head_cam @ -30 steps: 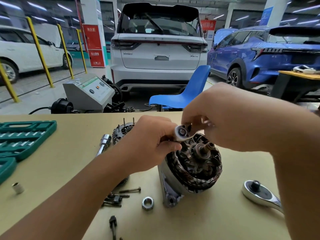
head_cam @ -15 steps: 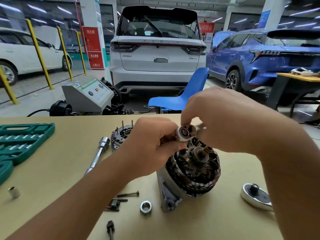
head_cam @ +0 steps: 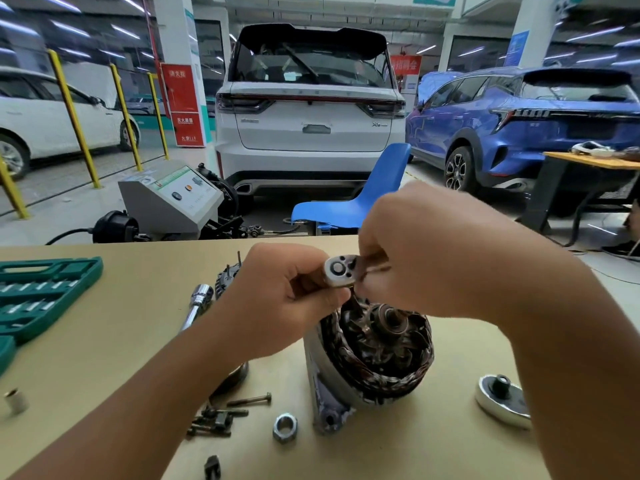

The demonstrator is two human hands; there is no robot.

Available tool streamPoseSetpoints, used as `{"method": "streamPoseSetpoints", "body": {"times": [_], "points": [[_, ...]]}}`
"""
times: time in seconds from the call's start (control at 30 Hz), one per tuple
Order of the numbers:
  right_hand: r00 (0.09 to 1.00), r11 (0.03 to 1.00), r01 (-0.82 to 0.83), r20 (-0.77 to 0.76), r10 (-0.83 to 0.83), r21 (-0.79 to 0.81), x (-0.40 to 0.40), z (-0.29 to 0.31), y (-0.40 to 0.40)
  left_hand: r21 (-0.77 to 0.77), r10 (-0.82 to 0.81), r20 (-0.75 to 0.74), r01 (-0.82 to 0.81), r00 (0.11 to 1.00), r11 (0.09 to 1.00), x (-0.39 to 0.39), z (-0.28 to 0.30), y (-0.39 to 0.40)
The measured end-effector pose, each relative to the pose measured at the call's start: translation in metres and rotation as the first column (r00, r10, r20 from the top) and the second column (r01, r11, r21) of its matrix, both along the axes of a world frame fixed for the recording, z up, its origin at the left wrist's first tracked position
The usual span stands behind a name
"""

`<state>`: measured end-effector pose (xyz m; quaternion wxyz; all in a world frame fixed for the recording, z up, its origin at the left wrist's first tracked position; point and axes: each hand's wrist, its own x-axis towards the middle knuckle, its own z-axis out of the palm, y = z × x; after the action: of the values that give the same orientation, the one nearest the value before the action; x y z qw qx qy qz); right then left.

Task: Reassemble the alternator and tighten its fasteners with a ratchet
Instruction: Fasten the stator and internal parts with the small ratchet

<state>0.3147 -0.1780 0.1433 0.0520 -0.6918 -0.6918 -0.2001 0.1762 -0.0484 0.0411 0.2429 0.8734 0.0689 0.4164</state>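
One alternator body (head_cam: pixel 372 362), centre of the frame, low on a tan tabletop (head_cam: pixel 104 341): grey housing, exposed copper windings, rotor shaft pointing up. One small ratchet head (head_cam: pixel 341 270), silver with a round centre, held just above the alternator's upper rim. Left hand (head_cam: pixel 277 303), centre frame: fingers curled round the ratchet head from the left. Right hand (head_cam: pixel 426 251), centre right: fingers bent down, pinching the ratchet's shank at its right side; the fingertips themselves are hidden.

One finned end cover (head_cam: pixel 225 277) with upright studs, behind the left hand, mostly hidden. One chrome extension bar (head_cam: pixel 199 304), left of centre, lying diagonally. One second ratchet (head_cam: pixel 502 403), lower right, flat on the table with its drive square up. One hex nut (head_cam: pixel 284 427), bottom centre, just beside the housing's foot. A cluster of long bolts (head_cam: pixel 221 415), left of the nut; count unclear, at least three. One small black piece (head_cam: pixel 212 466) at the bottom edge. One loose socket (head_cam: pixel 15 400), lower left. One green socket tray (head_cam: pixel 38 296), left edge, with rows of silver sockets.

Beyond the table: one grey test console (head_cam: pixel 171 199); one blue chair (head_cam: pixel 360 199); three cars, being one white SUV (head_cam: pixel 308 109) at top centre with an illegible tailgate badge, one blue SUV (head_cam: pixel 519 126) at upper right, and one white car (head_cam: pixel 52 116) at upper left. One red sign (head_cam: pixel 181 102) with Chinese characters, too small to read.
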Motion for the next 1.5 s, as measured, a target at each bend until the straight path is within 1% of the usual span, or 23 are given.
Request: {"method": "streamPoseSetpoints", "body": {"times": [0.07, 0.13, 0.17, 0.23, 0.3, 0.33, 0.4, 0.43, 0.47, 0.5, 0.57, 0.6, 0.67, 0.7, 0.77, 0.83, 0.97, 1.03, 1.1, 1.2, 1.37, 1.43, 1.5], "points": [[0.999, 0.992, 0.036, 0.016, -0.034, -0.124, -0.004, -0.001, -0.003, -0.015, 0.01, 0.022, -0.009, 1.0, 1.0, 0.003, -0.003, -0.002], [0.999, 0.987, 0.053, 0.002, -0.053, -0.154, -0.006, 0.0, -0.005, -0.031, -0.005, 0.006, 0.005, 1.0, 0.999, 0.004, -0.003, -0.002], [0.999, 0.991, 0.044, -0.022, -0.047, -0.13, -0.004, 0.001, -0.003, -0.03, -0.025, -0.011, 0.025, 1.0, 0.999, 0.002, -0.002, -0.001], [1.0, 1.0, 0.026, 0.002, -0.026, -0.005, -0.003, 0.002, 0.0, -0.002, -0.042, -0.036, 0.042, 0.998, 0.999, -0.001, -0.001, 0.001], [1.0, 0.997, 0.02, 0.022, -0.021, 0.074, -0.003, 0.001, 0.002, -0.008, -0.033, -0.01, 0.033, 0.999, 0.999, -0.001, -0.002, 0.003], [1.0, 0.998, 0.012, 0.023, -0.013, 0.061, -0.004, 0.001, 0.001, -0.021, -0.022, 0.017, 0.022, 1.0, 1.0, -0.001, -0.003, 0.003], [1.0, 0.996, 0.024, -0.001, -0.024, -0.087, -0.007, -0.002, -0.002, -0.036, 0.007, 0.041, -0.005, 0.999, 0.999, 0.0, -0.006, 0.003], [0.999, 0.986, 0.046, 0.01, -0.045, -0.16, -0.01, -0.003, -0.003, -0.008, 0.028, 0.034, -0.028, 0.999, 1.0, 0.0, -0.007, 0.003], [0.999, 0.982, 0.047, 0.028, -0.043, -0.181, -0.01, -0.004, -0.003, 0.028, 0.05, 0.027, -0.051, 0.998, 0.998, 0.0, -0.009, 0.002], [0.998, 0.985, 0.049, 0.044, -0.042, -0.168, -0.011, -0.006, -0.002, 0.06, 0.068, 0.03, -0.07, 0.997, 0.996, -0.001, -0.01, 0.002], [0.998, 0.998, 0.018, 0.064, -0.014, -0.066, -0.008, -0.005, 0.001, 0.117, 0.103, 0.078, -0.112, 0.992, 0.987, -0.003, -0.008, 0.002], [0.999, 1.0, -0.013, 0.033, 0.013, -0.009, -0.003, -0.004, 0.003, 0.113, 0.11, 0.104, -0.121, 0.989, 0.986, -0.003, -0.005, 0.003], [0.991, 0.996, -0.079, -0.103, 0.083, 0.043, 0.006, 0.003, 0.002, 0.01, 0.074, 0.132, -0.076, 0.988, 0.997, -0.002, 0.001, 0.004], [0.98, 0.994, -0.106, -0.164, 0.11, 0.032, 0.01, 0.006, 0.0, -0.04, 0.042, 0.133, -0.037, 0.99, 0.999, -0.001, 0.003, 0.004], [0.966, 0.991, -0.129, -0.229, 0.118, -0.034, 0.015, 0.009, -0.004, -0.077, -0.03, 0.092, 0.038, 0.995, 0.996, -0.001, 0.0, 0.004], [0.962, 0.984, -0.127, -0.256, 0.093, -0.122, 0.015, 0.008, -0.005, -0.11, -0.064, 0.026, 0.067, 0.998, 0.992, 0.001, -0.006, 0.006], [0.968, 0.989, -0.095, -0.241, 0.066, -0.11, 0.017, 0.007, -0.003, -0.196, -0.097, -0.016, 0.092, 0.995, 0.976, 0.001, -0.007, 0.008], [0.966, 0.983, -0.091, -0.253, 0.049, -0.159, 0.016, 0.008, -0.004, -0.196, -0.105, -0.064, 0.091, 0.992, 0.976, -0.001, -0.005, 0.007], [0.969, 0.969, -0.092, -0.243, 0.034, -0.23, 0.015, 0.008, -0.006, -0.136, -0.068, -0.13, 0.05, 0.989, 0.989, -0.003, -0.003, 0.006], [0.971, 0.946, -0.093, -0.239, 0.017, -0.311, 0.013, 0.007, -0.008, 0.011, 0.006, -0.183, -0.004, 0.983, 1.0, -0.004, 0.004, 0.003], [0.957, 0.934, -0.102, -0.29, -0.001, -0.343, 0.014, 0.006, -0.009, 0.256, 0.222, -0.222, -0.163, 0.949, 0.953, -0.002, 0.008, -0.005], [0.946, 0.928, -0.105, -0.323, -0.018, -0.358, 0.016, 0.006, -0.008, 0.293, 0.279, -0.234, -0.207, 0.931, 0.934, -0.001, 0.006, -0.007], [0.947, 0.921, -0.1, -0.321, -0.028, -0.376, 0.018, 0.005, -0.006, 0.301, 0.285, -0.23, -0.211, 0.93, 0.93, 0.0, 0.006, -0.007]]}}
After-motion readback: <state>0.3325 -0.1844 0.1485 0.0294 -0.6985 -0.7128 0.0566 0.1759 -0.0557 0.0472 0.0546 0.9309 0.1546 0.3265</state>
